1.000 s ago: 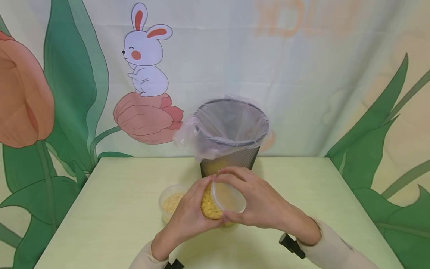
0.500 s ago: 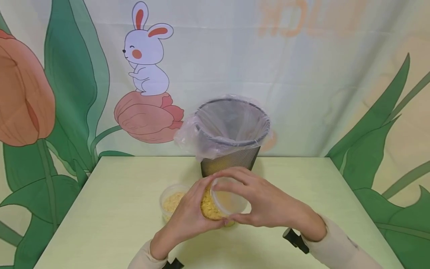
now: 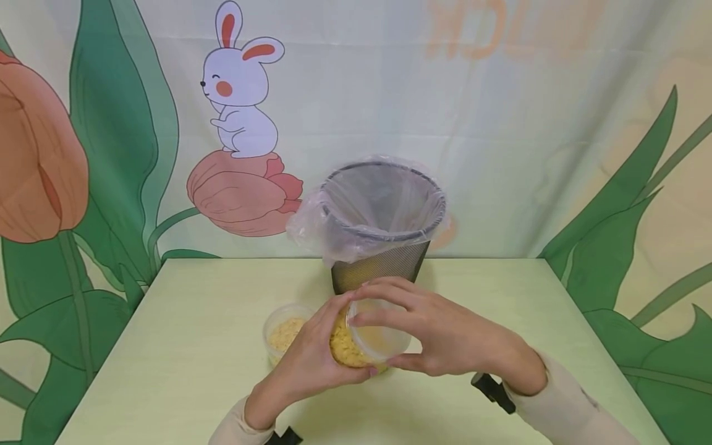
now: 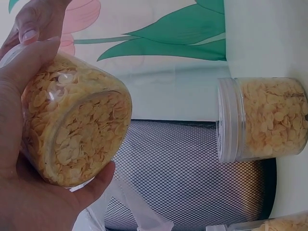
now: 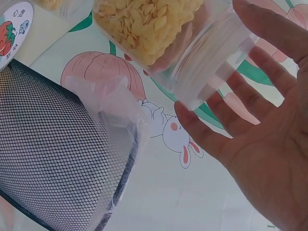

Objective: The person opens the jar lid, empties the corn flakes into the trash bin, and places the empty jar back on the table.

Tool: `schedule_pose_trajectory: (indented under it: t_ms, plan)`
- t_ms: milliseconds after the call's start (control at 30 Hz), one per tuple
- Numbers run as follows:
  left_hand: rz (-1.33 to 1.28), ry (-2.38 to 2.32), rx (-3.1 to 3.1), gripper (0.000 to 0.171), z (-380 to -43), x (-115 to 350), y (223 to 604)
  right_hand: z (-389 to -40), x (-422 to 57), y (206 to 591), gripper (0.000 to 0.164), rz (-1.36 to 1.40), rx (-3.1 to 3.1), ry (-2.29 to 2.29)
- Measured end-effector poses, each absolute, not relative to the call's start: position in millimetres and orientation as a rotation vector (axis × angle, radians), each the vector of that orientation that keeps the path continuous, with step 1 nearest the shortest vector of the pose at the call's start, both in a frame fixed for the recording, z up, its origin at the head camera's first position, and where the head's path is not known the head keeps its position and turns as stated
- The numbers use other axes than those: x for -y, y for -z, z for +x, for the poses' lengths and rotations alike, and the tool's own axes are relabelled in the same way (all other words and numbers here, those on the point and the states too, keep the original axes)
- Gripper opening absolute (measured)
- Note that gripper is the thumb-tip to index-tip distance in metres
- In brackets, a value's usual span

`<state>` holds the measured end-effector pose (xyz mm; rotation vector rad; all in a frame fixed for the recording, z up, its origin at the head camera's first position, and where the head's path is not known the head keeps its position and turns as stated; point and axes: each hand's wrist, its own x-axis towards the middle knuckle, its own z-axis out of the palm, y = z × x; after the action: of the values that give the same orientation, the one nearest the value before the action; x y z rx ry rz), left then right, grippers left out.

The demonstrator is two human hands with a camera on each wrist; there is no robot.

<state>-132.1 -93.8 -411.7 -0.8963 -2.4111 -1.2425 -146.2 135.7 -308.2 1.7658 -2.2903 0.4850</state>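
My left hand (image 3: pixel 311 355) grips a clear plastic jar (image 4: pixel 82 125) full of yellow flakes, fingers and thumb wrapped round its body. The jar is raised and tipped on its side, its base facing the left wrist camera and its mouth end toward my right hand (image 3: pixel 445 334). A translucent screw lid (image 5: pixel 207 62) sits on that end. Thumb and spread fingertips of the right hand hold this lid by its rim; the palm stays apart from it. Part of the jar is hidden behind both hands in the head view.
A second lidded jar of flakes (image 4: pixel 274 118) stands on the table (image 3: pixel 194 346), left of the hands. Another jar (image 3: pixel 381 370) shows partly below the held one. Behind stands a black mesh wastebasket (image 3: pixel 384 266) with a plastic liner (image 3: pixel 356 247), before a printed curtain (image 3: pixel 500 154).
The right hand has shifted slightly to the right, its thumb moving right along the lid's rim. The left hand and the jar have stayed nearly where they were.
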Motion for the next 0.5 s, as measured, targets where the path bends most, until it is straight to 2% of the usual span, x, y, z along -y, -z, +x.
schedule_pose_trajectory:
  t_ms: [500]
  plan:
    - [-0.852, 1.218, 2.427, 0.107, -132.1, 96.9, 408.4, -143.5, -145.2, 298.0, 0.073, 1.735, 2.322, -0.524]
